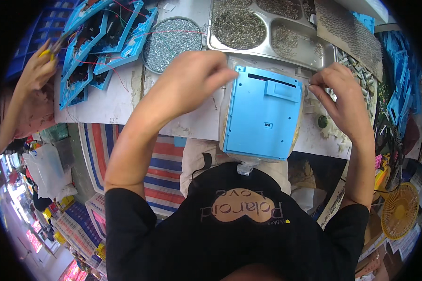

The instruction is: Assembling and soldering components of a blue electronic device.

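Plastic panel (262,114), blue, stiff and light I judge, lies flat at the table (108,105) edge. My left hand (192,77) pinches its top left corner; my right hand (342,91) pinches something tiny, probably a screw.

1. A clear plastic bag (229,100) lies on the white table in front of me, under a flat blue plastic panel; its crinkled edges show along the panel's left side and top.
2. The knotted or twisted neck of that clear bag (245,167) pokes out just below the panel's lower edge, close to my chest.
3. A translucent white plastic bag (47,171) sits on the floor at my far left, puffy and rounded.
4. Flat, brightly coloured packs (86,225) in pinks, blues and yellows are stacked low at my left; details are too small to tell.
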Demonstrator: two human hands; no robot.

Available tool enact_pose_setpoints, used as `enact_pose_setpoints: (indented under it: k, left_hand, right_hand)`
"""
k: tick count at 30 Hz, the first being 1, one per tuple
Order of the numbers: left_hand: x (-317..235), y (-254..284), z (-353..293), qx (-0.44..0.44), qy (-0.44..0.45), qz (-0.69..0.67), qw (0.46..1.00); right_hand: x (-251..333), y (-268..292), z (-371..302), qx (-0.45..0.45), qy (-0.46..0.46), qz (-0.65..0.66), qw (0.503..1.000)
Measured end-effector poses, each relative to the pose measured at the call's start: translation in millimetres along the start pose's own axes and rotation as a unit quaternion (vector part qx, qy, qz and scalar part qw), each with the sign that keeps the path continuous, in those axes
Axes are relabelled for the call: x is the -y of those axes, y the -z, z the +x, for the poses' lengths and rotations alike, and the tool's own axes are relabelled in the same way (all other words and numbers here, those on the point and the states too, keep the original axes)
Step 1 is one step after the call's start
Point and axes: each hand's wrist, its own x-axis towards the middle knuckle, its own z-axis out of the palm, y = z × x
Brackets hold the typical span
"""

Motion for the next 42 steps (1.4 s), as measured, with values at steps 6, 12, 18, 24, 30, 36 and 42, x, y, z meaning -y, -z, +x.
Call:
enact_pose_setpoints:
  k: [6, 12, 18, 24, 30, 36, 42]
  left_hand:
    - [-23, -28, -28, -0.128, 0.052, -0.166, 0.976]
    - [-27, -42, -22, -0.185, 0.064, -0.250, 0.948]
    - [-37, -49, -5, -0.153, -0.025, -0.180, 0.971]
    - [-29, -56, -10, -0.195, 0.002, -0.187, 0.963]
    - [-3, -56, -19, -0.236, 0.046, -0.162, 0.957]
    - [-11, -65, -20, -0.236, -0.028, -0.012, 0.971]
    - [-17, -61, -23, -0.230, -0.072, 0.130, 0.962]
  right_hand:
    - [-6, -8, 6, 0.010, 0.039, 0.031, 0.999]
    - [-5, -8, 11, 0.011, 0.056, 0.026, 0.998]
    - [-15, -28, 8, -0.022, -0.074, 0.160, 0.984]
    - [-17, -47, -1, -0.063, -0.039, 0.139, 0.988]
    - [-18, -48, -2, -0.091, -0.051, 0.182, 0.978]
    - [-7, -37, -25, -0.159, -0.131, 0.328, 0.922]
    - [19, -14, -63, -0.101, -0.153, 0.380, 0.907]
